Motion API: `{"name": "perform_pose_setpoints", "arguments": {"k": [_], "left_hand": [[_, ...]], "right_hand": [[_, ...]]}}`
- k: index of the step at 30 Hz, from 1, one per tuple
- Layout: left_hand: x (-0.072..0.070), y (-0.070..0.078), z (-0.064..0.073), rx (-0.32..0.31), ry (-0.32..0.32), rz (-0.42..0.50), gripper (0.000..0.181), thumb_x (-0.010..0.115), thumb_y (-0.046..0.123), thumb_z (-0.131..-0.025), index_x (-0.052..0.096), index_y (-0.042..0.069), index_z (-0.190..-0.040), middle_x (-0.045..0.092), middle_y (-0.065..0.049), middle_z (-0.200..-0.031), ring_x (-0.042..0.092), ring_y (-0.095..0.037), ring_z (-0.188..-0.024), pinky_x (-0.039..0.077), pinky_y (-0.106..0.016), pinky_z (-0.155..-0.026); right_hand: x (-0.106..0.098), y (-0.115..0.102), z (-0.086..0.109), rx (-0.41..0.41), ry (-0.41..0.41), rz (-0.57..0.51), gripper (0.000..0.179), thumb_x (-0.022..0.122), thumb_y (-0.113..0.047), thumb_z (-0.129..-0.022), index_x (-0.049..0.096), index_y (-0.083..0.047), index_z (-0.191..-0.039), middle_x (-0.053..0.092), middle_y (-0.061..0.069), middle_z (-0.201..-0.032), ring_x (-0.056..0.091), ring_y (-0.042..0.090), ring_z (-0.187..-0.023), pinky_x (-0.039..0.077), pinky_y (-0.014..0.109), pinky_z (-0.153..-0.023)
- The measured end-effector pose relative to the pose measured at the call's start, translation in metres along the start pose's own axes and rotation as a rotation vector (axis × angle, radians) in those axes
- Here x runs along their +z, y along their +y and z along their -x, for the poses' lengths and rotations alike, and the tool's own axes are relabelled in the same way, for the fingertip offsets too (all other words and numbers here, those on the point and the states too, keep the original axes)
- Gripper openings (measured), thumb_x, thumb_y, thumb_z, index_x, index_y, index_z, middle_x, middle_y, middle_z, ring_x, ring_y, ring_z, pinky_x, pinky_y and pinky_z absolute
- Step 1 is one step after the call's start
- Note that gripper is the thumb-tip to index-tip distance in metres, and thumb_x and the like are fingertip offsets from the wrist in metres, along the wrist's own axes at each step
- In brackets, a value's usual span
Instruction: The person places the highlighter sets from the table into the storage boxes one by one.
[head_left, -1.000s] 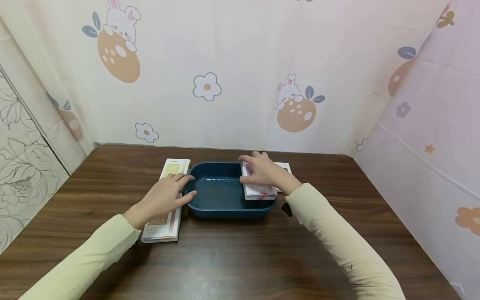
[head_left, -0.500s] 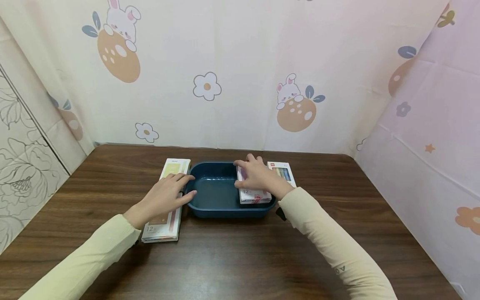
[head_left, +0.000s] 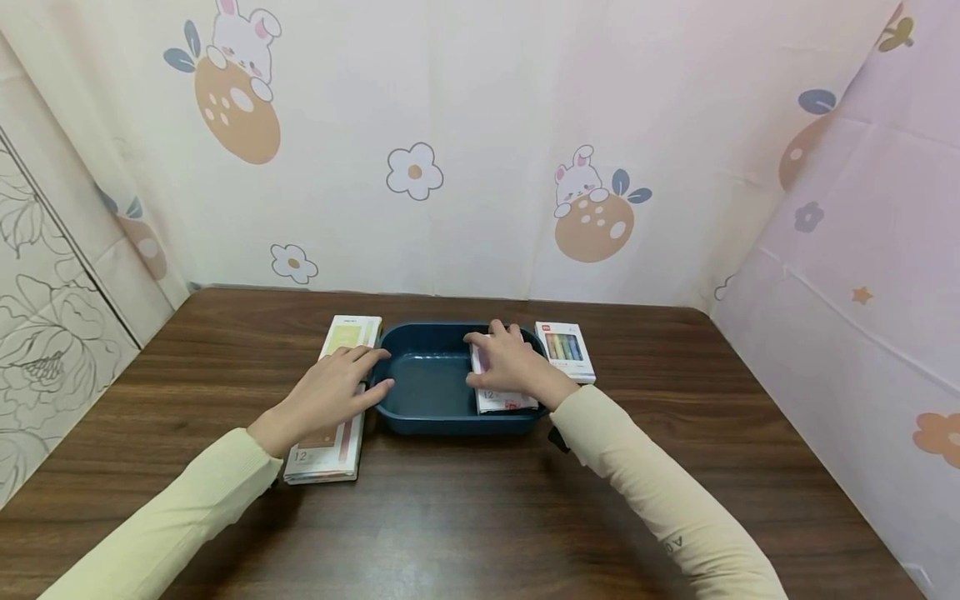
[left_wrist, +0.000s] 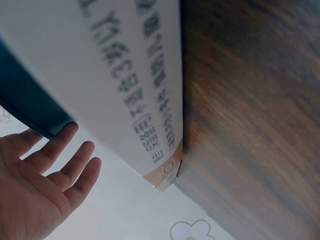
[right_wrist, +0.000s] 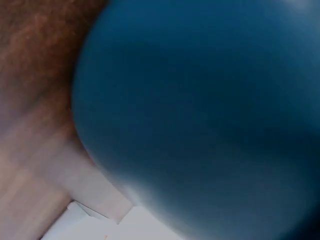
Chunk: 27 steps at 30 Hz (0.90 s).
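Note:
My right hand [head_left: 513, 364] grips a white box with purple and red print [head_left: 506, 402], its thumb and fingers spread across it. That box lies inside the right part of a dark blue rectangular basin [head_left: 450, 426]; the hand covers much of it. My left hand [head_left: 330, 392] rests at the basin's left rim with relaxed, slightly bent fingers. In the left wrist view the left hand's fingers [left_wrist: 80, 170] are close to the basin's edge [left_wrist: 30, 95]. The right wrist view is filled by the blue basin wall [right_wrist: 200, 110], with no hand visible.
Left of the basin, partly under the left forearm, lie white boxes, one with a yellow-green panel [head_left: 347, 333] and one marked 12 [head_left: 322, 462]. A box of coloured sticks [head_left: 566, 350] lies right of the basin. A patterned curtain [head_left: 480, 167] hangs behind the wooden table [head_left: 450, 525].
My right hand has carried the box slightly left and toward me, down into the basin. The box of coloured sticks has come into full sight. My left hand has stayed put.

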<state>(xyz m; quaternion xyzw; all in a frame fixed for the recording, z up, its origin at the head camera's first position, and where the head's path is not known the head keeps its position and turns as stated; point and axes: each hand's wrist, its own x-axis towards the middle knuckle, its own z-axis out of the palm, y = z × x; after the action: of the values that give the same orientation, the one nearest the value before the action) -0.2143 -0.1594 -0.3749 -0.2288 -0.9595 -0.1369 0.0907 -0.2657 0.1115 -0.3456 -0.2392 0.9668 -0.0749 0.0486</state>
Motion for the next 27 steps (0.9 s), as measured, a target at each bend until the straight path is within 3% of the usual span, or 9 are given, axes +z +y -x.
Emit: {"name": "perform_pose_setpoints", "arguments": {"k": [18, 27], "left_hand": [[0.001, -0.001, 0.001, 0.019, 0.019, 0.008, 0.052, 0.048, 0.047, -0.09, 0.052, 0.012, -0.127, 0.056, -0.01, -0.124, 0.054, -0.03, -0.11, 0.042, -0.049, -0.092], [0.002, -0.001, 0.002, 0.021, 0.021, 0.012, 0.051, 0.048, 0.046, -0.09, 0.052, 0.011, -0.126, 0.057, -0.01, -0.124, 0.054, -0.03, -0.11, 0.042, -0.048, -0.092]], "right_hand": [[0.018, 0.007, -0.001, 0.028, -0.059, -0.042, 0.062, 0.065, -0.043, -0.078, 0.047, -0.02, -0.133, 0.043, 0.015, -0.125, 0.04, 0.031, -0.102, 0.045, 0.051, -0.079], [0.02, 0.006, -0.002, 0.051, -0.076, -0.028, 0.062, 0.064, -0.045, -0.079, 0.046, -0.022, -0.134, 0.041, 0.015, -0.129, 0.04, 0.032, -0.106, 0.044, 0.053, -0.084]]}}
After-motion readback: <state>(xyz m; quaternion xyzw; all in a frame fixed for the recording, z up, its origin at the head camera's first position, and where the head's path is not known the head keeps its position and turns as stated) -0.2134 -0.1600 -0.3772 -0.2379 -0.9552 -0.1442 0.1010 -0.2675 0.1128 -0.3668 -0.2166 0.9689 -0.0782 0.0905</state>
